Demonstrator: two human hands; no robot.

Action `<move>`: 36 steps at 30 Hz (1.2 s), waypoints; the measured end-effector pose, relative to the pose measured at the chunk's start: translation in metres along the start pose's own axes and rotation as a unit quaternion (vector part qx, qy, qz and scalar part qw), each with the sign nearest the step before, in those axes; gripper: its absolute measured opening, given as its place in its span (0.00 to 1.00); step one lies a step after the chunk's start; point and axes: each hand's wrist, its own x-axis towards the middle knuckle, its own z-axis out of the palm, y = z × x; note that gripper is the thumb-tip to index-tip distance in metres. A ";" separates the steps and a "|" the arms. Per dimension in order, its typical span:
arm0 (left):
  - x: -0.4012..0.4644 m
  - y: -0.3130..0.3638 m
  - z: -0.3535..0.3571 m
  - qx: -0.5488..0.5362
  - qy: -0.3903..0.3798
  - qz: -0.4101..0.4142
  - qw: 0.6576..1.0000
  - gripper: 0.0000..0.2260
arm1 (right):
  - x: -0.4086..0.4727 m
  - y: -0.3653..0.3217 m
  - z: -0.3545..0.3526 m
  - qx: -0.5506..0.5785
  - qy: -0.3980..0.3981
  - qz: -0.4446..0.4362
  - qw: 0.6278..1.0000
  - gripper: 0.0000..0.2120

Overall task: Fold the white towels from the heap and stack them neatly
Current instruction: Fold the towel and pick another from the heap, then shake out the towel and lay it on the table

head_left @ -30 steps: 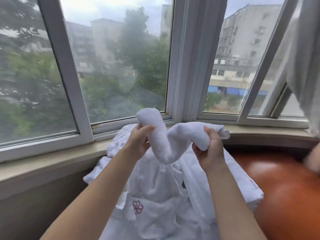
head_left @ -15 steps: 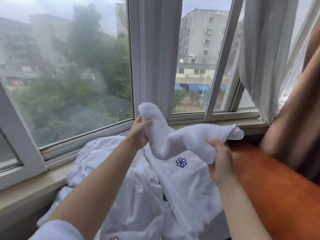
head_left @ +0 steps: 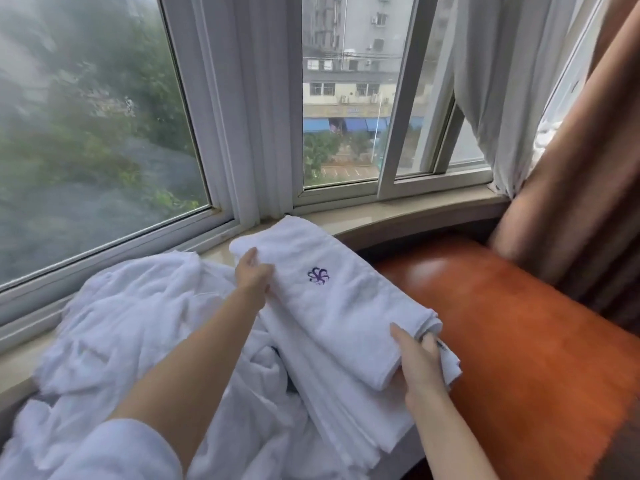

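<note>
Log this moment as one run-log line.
phase: placing | folded towel on stack | left hand grips far end | right hand grips near end | heap left

A white-framed window (head_left: 221, 140) is showing trees and apartment blocks outside; a pale stone sill (head_left: 398, 216) is running beneath it, an orange-brown leather cushion (head_left: 519, 341) is sitting below, and sheer (head_left: 491, 81) and brown curtains (head_left: 581, 150) are hanging right
</note>
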 end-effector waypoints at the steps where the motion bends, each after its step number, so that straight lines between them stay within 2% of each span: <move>1: 0.001 0.001 0.000 -0.012 0.010 0.016 1.000 0.27 | -0.004 -0.005 0.001 0.004 0.006 -0.050 0.999 0.19; 4: -0.007 -0.005 0.003 -0.019 0.016 0.032 0.999 0.25 | -0.019 -0.001 -0.002 -0.001 0.029 -0.134 0.991 0.16; 7: -0.022 -0.024 -0.002 -0.004 -0.005 -0.001 1.000 0.28 | -0.029 0.017 -0.010 -0.056 0.086 -0.081 0.991 0.17; 9: -0.027 -0.031 -0.004 0.043 -0.007 0.012 0.999 0.32 | -0.032 0.026 -0.016 -0.094 0.095 -0.031 0.991 0.14; 13: -0.041 -0.028 0.001 0.112 -0.007 0.037 0.993 0.35 | -0.037 0.014 -0.018 -0.124 0.094 -0.106 0.982 0.05; 15: -0.050 -0.025 0.003 0.141 0.003 0.036 0.989 0.33 | -0.039 0.011 -0.018 -0.146 0.092 -0.124 0.977 0.09; 17: -0.062 -0.026 0.005 0.212 0.002 0.036 0.977 0.31 | -0.041 0.017 -0.022 -0.182 0.104 -0.068 0.975 0.13; 18: -0.070 -0.029 0.005 0.269 -0.010 0.042 0.962 0.31 | -0.041 0.024 -0.027 -0.201 0.108 -0.031 0.973 0.14; 20: -0.090 -0.038 0.009 0.408 -0.043 0.086 0.908 0.29 | -0.044 0.037 -0.037 -0.219 0.109 0.011 0.970 0.15; 22: -0.105 -0.048 0.014 0.511 -0.073 0.150 0.843 0.23 | -0.048 0.038 -0.040 -0.250 0.137 0.006 0.959 0.17; 24: -0.116 -0.054 0.018 0.572 -0.106 0.185 0.792 0.18 | -0.052 0.028 -0.040 -0.307 0.170 -0.043 0.936 0.16; 26: -0.122 -0.056 0.020 0.598 -0.136 0.188 0.767 0.17 | -0.047 0.016 -0.038 -0.361 0.172 -0.143 0.905 0.13; 28: -0.127 -0.059 0.021 0.616 -0.168 0.178 0.749 0.18 | -0.036 0.005 -0.032 -0.450 0.144 -0.220 0.853 0.13; 30: -0.131 -0.066 0.018 0.635 -0.177 0.171 0.732 0.20 | -0.024 0.002 -0.025 -0.539 0.107 -0.238 0.801 0.17; 33: -0.134 -0.079 0.013 0.668 -0.143 0.192 0.704 0.22 | -0.012 0.022 -0.022 -0.638 0.061 -0.236 0.730 0.22; 36: -0.135 -0.087 0.013 0.683 -0.121 0.220 0.686 0.22 | -0.006 0.050 -0.030 -0.640 0.062 -0.238 0.728 0.23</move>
